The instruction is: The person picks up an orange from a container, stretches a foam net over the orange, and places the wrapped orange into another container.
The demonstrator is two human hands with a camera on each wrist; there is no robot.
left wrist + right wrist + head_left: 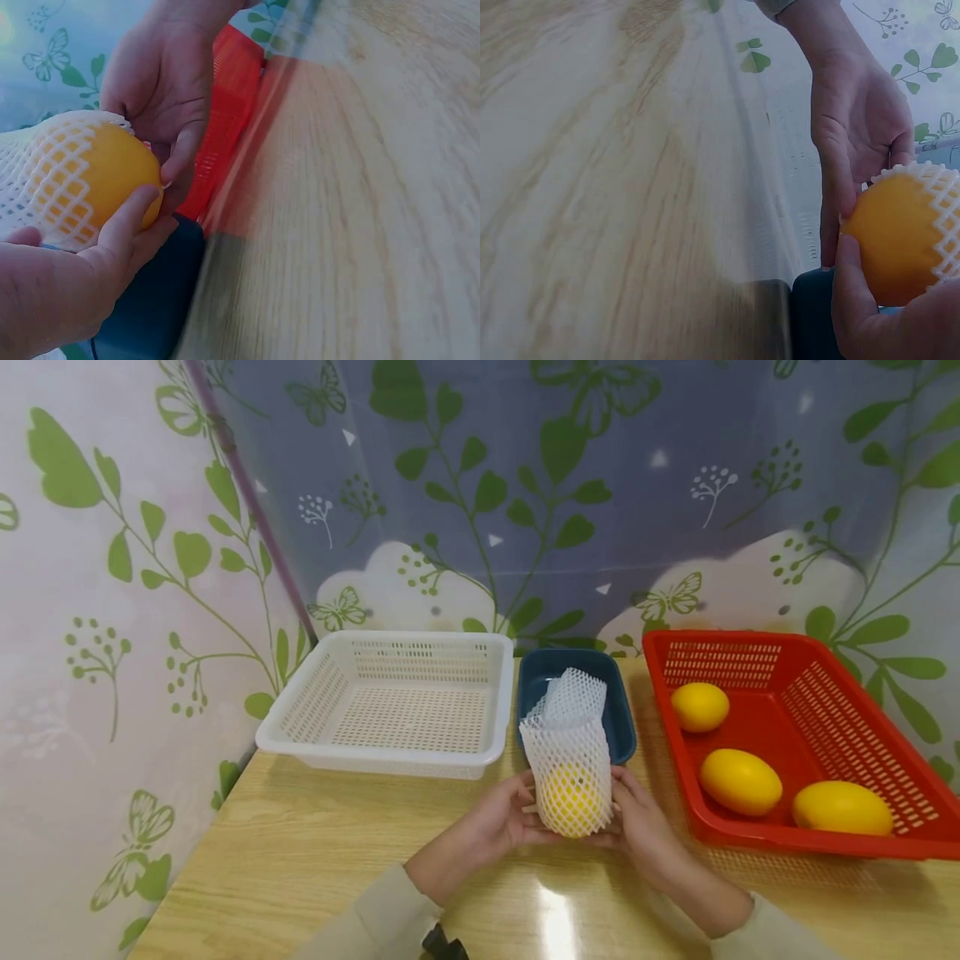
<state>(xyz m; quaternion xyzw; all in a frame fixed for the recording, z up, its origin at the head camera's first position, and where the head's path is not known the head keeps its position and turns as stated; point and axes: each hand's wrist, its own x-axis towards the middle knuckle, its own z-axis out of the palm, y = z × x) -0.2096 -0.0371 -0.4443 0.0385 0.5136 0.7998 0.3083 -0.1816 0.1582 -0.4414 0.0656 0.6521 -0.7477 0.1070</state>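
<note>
A smooth yellow oval fruit (124, 169), its exact kind unclear, sits in the end of a white foam net sleeve (567, 760). In the wrist views its near end is bare, while the mesh wraps the rest. My left hand (507, 812) holds it from the left, thumb against the bare end. From the other side my right hand (647, 822) grips the same fruit, its thumb also at that end. The sleeve's loose part extends away from me toward a dark blue tray (621, 727), where more white netting (577, 693) lies.
A white perforated basket (420, 760) stands on the wooden table (315, 835) to the left. At the right is a red basket (750, 833) holding three yellow fruits (741, 782). Patterned cloth (480, 527) hangs behind the table.
</note>
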